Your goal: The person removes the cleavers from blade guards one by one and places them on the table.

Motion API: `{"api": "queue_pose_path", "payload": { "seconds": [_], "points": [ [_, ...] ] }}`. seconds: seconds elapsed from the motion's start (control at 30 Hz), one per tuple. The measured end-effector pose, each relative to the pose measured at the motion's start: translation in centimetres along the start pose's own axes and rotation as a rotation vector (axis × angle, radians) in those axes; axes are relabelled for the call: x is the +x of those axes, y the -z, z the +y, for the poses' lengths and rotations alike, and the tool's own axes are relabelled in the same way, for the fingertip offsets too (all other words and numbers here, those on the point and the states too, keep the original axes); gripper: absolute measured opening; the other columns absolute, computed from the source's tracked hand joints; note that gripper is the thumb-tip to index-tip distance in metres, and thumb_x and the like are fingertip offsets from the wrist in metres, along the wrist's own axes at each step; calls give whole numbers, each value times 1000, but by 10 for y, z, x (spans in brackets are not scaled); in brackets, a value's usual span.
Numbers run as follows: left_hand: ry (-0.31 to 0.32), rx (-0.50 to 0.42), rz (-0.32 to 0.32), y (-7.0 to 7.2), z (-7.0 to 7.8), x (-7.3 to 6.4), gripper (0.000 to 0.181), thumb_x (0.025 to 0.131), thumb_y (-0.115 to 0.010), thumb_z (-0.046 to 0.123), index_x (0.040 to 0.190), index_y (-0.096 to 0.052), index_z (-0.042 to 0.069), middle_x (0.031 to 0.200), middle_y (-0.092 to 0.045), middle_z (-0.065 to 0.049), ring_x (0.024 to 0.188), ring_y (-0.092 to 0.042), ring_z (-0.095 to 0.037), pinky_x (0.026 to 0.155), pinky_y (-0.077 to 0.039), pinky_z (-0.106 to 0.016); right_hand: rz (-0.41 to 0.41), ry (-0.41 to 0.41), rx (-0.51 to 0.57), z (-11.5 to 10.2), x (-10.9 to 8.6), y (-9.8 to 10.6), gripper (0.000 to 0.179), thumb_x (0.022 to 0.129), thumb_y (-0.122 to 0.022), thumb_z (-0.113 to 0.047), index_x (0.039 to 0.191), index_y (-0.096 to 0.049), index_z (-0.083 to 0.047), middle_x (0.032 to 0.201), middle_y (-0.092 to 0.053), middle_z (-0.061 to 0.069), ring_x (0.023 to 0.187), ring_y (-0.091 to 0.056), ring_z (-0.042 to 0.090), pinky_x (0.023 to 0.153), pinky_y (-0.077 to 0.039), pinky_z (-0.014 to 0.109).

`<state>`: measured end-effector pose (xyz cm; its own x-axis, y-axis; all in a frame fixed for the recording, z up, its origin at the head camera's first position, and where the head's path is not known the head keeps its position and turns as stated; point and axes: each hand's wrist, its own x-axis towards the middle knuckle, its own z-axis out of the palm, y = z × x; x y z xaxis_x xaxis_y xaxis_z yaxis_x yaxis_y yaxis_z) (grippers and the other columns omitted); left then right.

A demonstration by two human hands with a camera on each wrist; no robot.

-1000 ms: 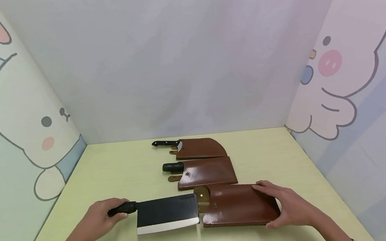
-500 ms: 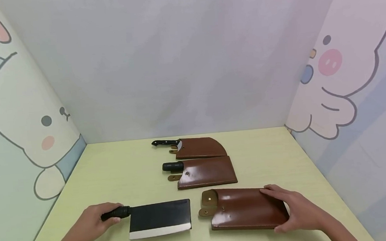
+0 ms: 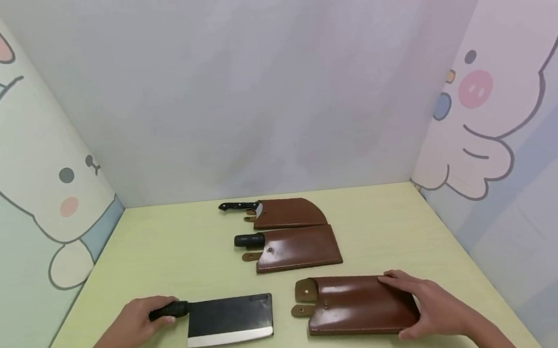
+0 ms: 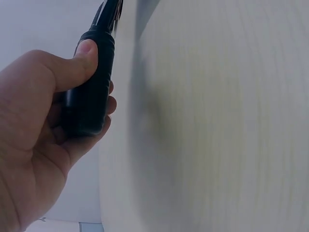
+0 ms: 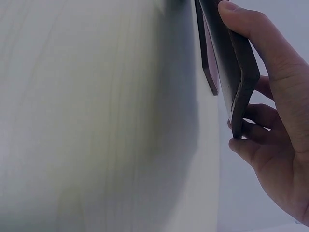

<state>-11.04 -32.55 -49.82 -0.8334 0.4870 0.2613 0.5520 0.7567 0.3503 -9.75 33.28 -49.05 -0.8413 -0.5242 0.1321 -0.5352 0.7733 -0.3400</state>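
My left hand (image 3: 141,327) grips the black handle of a cleaver (image 3: 228,317), its dark blade pointing right with the bright edge toward me. In the left wrist view the thumb lies along the handle (image 4: 89,104) and the fingers curl behind it. To the right, my right hand (image 3: 429,307) holds the closed end of a brown leather sheath (image 3: 363,304) between thumb and fingers. The sheath's mouth, with an olive flap and a snap strap (image 3: 303,310), faces the blade tip across a small gap. In the right wrist view the stitched sheath edge (image 5: 236,92) shows between thumb and fingers.
Behind them on the pale yellow table (image 3: 167,248) lie two sheathed knives: a black-handled cleaver in a rectangular brown sheath (image 3: 299,249), and farther back a riveted-handle knife in a curved sheath (image 3: 289,212). A grey wall (image 3: 264,115) stands behind, with cartoon-printed side panels.
The cleaver has moved left and toward me, and the sheath right and toward me, opening a gap between blade tip and sheath mouth. Both hands keep their hold.
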Motion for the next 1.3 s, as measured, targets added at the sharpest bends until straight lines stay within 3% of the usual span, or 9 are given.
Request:
{"api": "queue_pose_path", "payload": {
  "seconds": [0.57, 0.87, 1.0, 1.2, 1.3],
  "points": [
    [17, -18, -18, -7, -4, 0, 37, 85, -83, 32, 113, -75, 10, 106, -76, -1, 96, -70, -9, 75, -58, -33, -53, -23, -29, 2, 4, -2, 106, 64, -84, -75, 152, -50, -27, 148, -52, 6, 121, -62, 29, 86, -56, 38],
    [-21, 8, 61, -13, -6, -3, 38, 80, -86, 28, 112, -75, 10, 103, -74, 3, 92, -65, -7, 74, -55, -33, -130, -91, 8, 5, 2, -9, 114, 61, -79, -81, 155, -42, -27, 154, -48, 9, 136, -52, 40, 90, -55, 53],
    [3, 18, 54, -15, -5, -5, 36, 80, -86, 30, 111, -77, 15, 107, -70, 6, 94, -61, -8, 77, -53, -35, -132, -88, 1, 4, 2, -11, 118, 59, -80, -81, 154, -42, -22, 154, -48, 8, 140, -48, 39, 92, -54, 55],
    [94, 2, -52, -11, -2, -2, 34, 87, -81, 39, 114, -76, 18, 110, -64, 10, 97, -58, -9, 80, -53, -36, -142, -89, 38, 3, 3, -9, 118, 59, -81, -79, 153, -44, -19, 158, -43, 12, 142, -41, 45, 92, -50, 65],
    [137, -11, -57, -8, -1, 3, 39, 89, -79, 41, 120, -74, 17, 113, -66, 10, 100, -61, -12, 83, -53, -38, -117, -85, 31, 3, 6, -5, 113, 62, -81, -78, 152, -45, -18, 159, -42, 10, 143, -41, 44, 93, -51, 62]
  ]
}}
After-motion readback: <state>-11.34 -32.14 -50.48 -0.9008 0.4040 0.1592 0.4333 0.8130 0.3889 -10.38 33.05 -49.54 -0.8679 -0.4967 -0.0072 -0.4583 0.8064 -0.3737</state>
